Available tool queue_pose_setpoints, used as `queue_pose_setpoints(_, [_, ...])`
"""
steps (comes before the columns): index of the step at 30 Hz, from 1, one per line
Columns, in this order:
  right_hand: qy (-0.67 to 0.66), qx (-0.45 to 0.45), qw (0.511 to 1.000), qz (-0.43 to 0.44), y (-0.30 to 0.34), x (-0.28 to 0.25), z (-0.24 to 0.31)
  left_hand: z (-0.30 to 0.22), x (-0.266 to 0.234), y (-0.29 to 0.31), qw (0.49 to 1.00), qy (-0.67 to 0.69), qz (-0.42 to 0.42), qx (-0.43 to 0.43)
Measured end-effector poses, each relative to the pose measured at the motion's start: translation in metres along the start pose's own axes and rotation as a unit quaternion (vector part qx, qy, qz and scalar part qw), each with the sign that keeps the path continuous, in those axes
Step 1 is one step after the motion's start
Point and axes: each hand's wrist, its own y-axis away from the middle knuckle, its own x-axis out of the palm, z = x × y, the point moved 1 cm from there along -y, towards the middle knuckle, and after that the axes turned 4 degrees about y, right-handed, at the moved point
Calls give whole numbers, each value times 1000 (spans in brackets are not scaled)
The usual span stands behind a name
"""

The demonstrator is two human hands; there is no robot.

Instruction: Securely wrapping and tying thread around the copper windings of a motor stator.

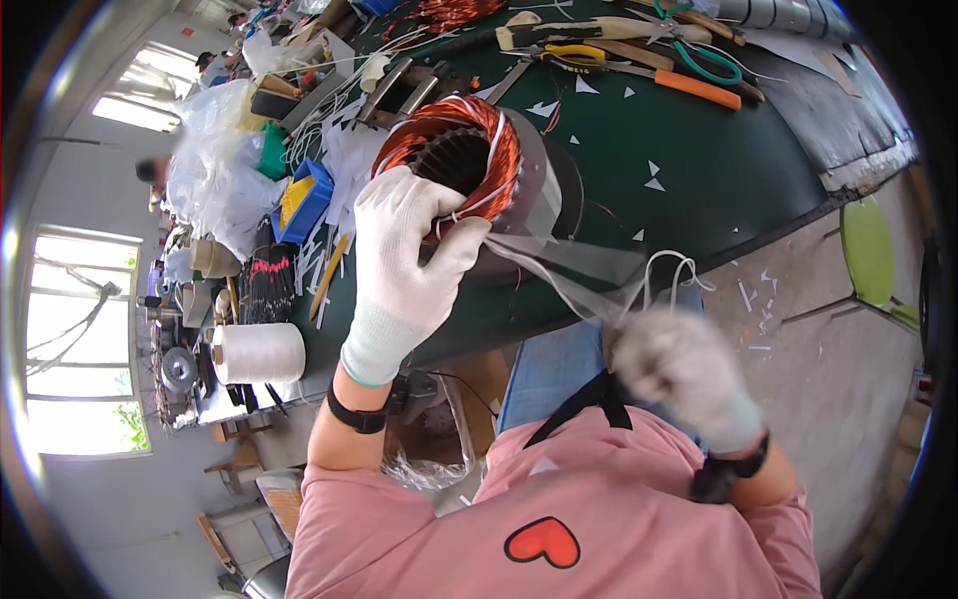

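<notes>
A motor stator (531,165) stands on the dark green tabletop, with a thick ring of copper winding (504,150) bulging from its end facing me. My left hand (404,250), in a white glove, pinches the near rim of that winding between thumb and fingers. From this spot a white cord (539,268) runs right to my gloved right hand (679,367), which is closed on it and smeared by motion. A loose loop of cord stands up beside the right hand. Exactly how the cord passes through the winding is hidden behind my left fingers.
Left of the stator lie a white thread spool (259,352), a blue bin (303,203) and a bundle of black sleeves (267,285). Behind it are yellow-handled pliers (576,57), an orange-handled tool (699,88) and green-handled scissors (709,65). A green chair (866,252) stands right.
</notes>
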Motion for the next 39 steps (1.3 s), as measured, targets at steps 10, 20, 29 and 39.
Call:
queue_pose_setpoints(10, [223, -134, 957, -127, 55, -43, 50, 19, -14, 12, 999, 4, 33, -5])
queue_pose_setpoints(20, [339, -127, 751, -552, 134, -190, 42, 26, -8, -6, 995, 39, 68, 66])
queue_pose_setpoints(29, [14, 178, 983, 43, -53, 78, 31, 4, -31, -42, 960, 79, 216, -162])
queue_pose_setpoints(39, [226, -15, 973, 51, -70, 46, 28, 32, -69, -80, 951, -197, 177, 158])
